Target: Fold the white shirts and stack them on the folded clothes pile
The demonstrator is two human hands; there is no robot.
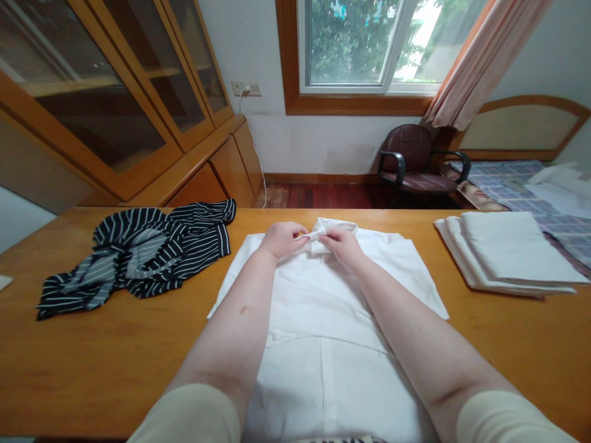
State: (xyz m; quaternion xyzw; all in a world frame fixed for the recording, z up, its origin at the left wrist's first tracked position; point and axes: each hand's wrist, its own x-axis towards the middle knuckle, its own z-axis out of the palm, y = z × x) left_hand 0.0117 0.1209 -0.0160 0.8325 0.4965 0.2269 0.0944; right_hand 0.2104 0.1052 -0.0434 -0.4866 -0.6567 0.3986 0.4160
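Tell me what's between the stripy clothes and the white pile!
In the head view, the white shirt lies between the striped garment and the white stack, with tabletop showing on either side.

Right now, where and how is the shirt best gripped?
Probably at the collar, pinched from left and right: it stands raised at the far end of the shirt, whose body lies mostly flat. The left hand and right hand pinch there.
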